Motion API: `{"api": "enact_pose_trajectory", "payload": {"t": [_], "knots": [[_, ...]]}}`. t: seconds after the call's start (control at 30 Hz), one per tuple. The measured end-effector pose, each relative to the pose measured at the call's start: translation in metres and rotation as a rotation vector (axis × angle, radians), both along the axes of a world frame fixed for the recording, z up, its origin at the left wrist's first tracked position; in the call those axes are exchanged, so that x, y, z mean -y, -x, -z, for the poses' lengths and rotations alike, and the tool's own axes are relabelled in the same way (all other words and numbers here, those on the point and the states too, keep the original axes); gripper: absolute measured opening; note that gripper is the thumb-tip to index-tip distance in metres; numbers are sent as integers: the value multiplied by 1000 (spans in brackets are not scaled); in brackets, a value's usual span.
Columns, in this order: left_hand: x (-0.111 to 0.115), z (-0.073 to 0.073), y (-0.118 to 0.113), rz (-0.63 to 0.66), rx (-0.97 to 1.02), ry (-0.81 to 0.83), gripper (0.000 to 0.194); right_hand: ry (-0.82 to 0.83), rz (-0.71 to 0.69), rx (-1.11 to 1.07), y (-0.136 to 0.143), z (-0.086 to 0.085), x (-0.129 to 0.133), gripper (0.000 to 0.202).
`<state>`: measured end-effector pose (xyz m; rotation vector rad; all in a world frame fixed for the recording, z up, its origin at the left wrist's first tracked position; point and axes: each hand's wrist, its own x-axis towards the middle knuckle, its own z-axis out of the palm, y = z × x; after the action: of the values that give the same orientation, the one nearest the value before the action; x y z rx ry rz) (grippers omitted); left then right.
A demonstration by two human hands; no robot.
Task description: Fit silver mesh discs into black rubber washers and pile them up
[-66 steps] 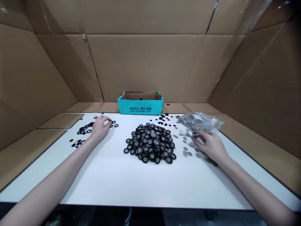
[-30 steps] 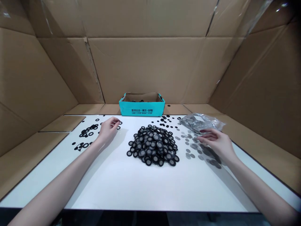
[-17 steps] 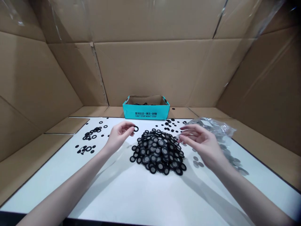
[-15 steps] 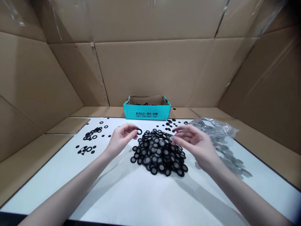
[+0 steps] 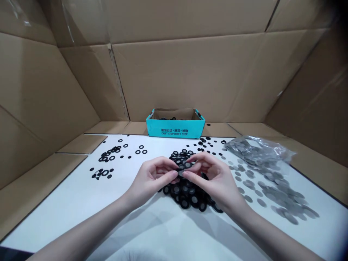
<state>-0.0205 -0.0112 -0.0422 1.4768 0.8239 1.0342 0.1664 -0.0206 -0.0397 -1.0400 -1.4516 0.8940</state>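
Note:
My left hand (image 5: 160,174) and my right hand (image 5: 208,172) meet over a pile of black rings with grey centres (image 5: 185,199). Between the fingertips of both hands is a small black ring with a grey disc (image 5: 181,172), pinched from either side. The hands hide the upper middle of the pile. Loose grey discs (image 5: 282,195) lie spread to the right of my right hand, beside a clear plastic bag of grey discs (image 5: 255,148). Loose black rings (image 5: 108,154) are scattered at the left.
A turquoise box (image 5: 175,128) with black pieces inside stands at the back centre. Small black pieces (image 5: 203,143) lie in front of its right side. Cardboard walls (image 5: 190,79) surround the white table (image 5: 81,203) at the back and sides.
My hands were apart, the left with a black ring and the right with a grey disc; they have come together over the pile. The view has shifted slightly, showing more discs at the right.

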Motion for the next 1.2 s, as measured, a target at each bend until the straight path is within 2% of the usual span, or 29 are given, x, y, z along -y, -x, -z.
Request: {"api": "enact_pose_trajectory", "payload": {"t": [0.13,0.4,0.67,0.9,1.2], "knots": [[4,-1,-1,22,-25,-5,13,-31,-6,77,-1,2,4,19],[5,-4,-3,57,-149,-178,14,-16,-24,133,-4,8,8,17],[7,0,-10,-8,-169,-247,15,-59,-38,198,-9,12,15,20],[7,-1,-10,12,-236,-334,19,-66,-29,207,-9,16,15,26],[10,0,-13,-15,-210,-271,15,-29,-49,177,-8,15,16,29]]}}
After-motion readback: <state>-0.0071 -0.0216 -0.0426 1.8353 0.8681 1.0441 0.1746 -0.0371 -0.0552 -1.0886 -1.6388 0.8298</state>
